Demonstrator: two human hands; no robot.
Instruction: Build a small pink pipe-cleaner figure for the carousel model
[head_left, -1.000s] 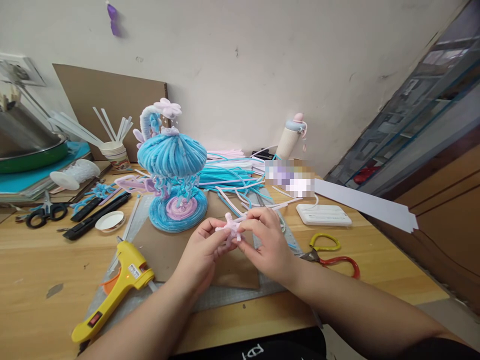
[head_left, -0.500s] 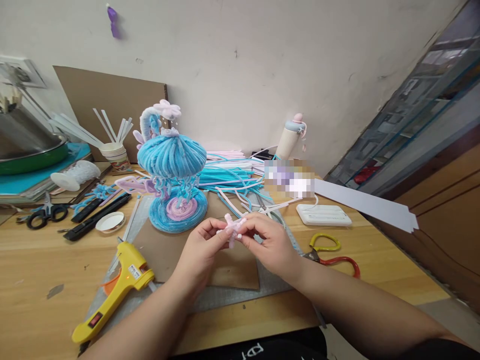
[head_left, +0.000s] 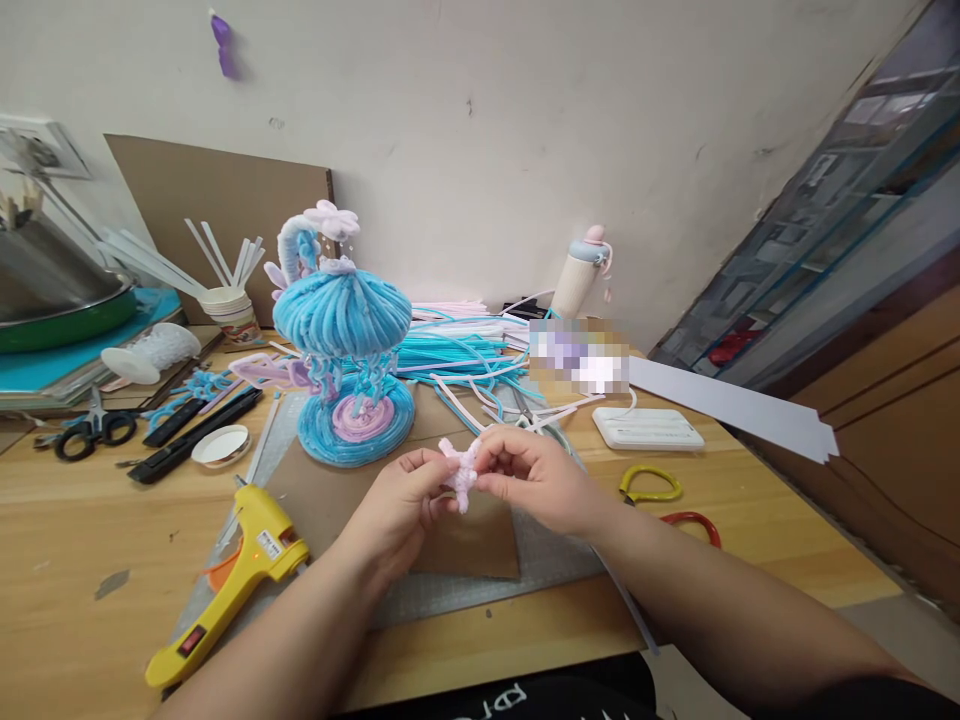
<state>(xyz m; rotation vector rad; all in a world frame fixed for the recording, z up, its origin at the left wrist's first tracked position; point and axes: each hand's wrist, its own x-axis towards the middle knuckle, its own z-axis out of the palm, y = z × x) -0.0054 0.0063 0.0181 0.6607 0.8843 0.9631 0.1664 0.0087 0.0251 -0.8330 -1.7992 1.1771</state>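
Note:
Between my hands is a small pale-pink fuzzy pipe-cleaner piece (head_left: pixel 463 474), roughly star-shaped with short arms. My left hand (head_left: pixel 401 500) pinches its left side between thumb and fingers. On the opposite side, my right hand (head_left: pixel 536 478) grips one of its arms with thumb and curled fingertips. Both hands hover over a brown cardboard sheet (head_left: pixel 480 540). Just behind them stands a blue and pink pipe-cleaner jellyfish model (head_left: pixel 343 312) on a coiled round base (head_left: pixel 319 432).
A yellow glue gun (head_left: pixel 247 570) lies at the left, near black scissors (head_left: pixel 96 428) and a box cutter (head_left: pixel 195 440). Red-and-yellow-handled scissors (head_left: pixel 651 485) and a white power bank (head_left: pixel 647 429) are at the right. Bundled pipe cleaners (head_left: pixel 450 355) lie behind, beside a bottle (head_left: pixel 577 280).
The pink piece has turned in my fingers, so its arms now point differently and more of it shows. My hands have shifted slightly; the surroundings look the same.

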